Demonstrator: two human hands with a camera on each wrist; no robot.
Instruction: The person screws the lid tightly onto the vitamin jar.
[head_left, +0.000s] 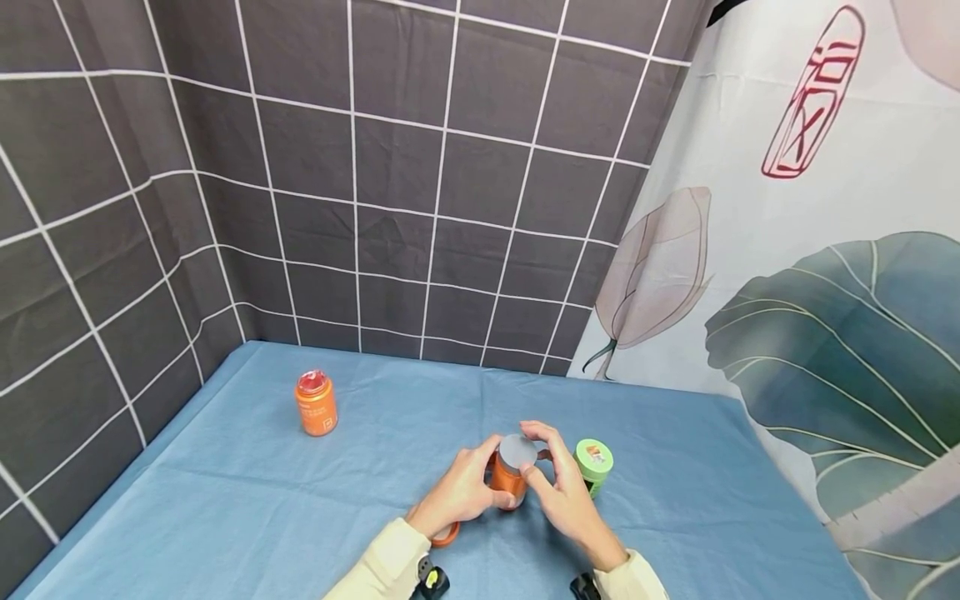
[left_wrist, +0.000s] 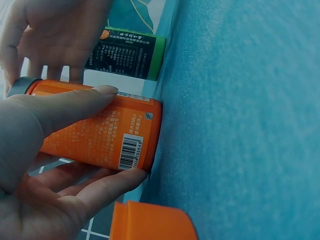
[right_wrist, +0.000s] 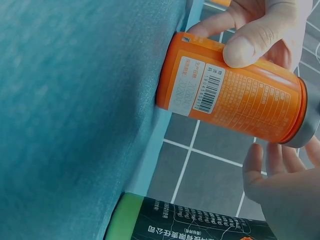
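Note:
An orange bottle [head_left: 508,479] with a grey lid [head_left: 517,451] stands upright on the cloth, its printed label and barcode plain in both wrist views. My left hand [head_left: 467,486] grips its body, thumb on the near side and fingers around the other [left_wrist: 55,165]. At the top, my right hand [head_left: 558,487] has thumb and index finger around the lid, with its other fingers beside the bottle [right_wrist: 230,95]. Just right of that hand is a green-lidded bottle [head_left: 594,457] with a dark label. By my left wrist lies an orange cap [head_left: 446,535], partly hidden.
Farther back on the left stands another orange bottle [head_left: 317,406], uncapped, with red showing at its mouth. Blue cloth [head_left: 247,500] covers the table. A dark gridded curtain [head_left: 397,167] hangs behind, and a white printed one [head_left: 750,333] hangs at right.

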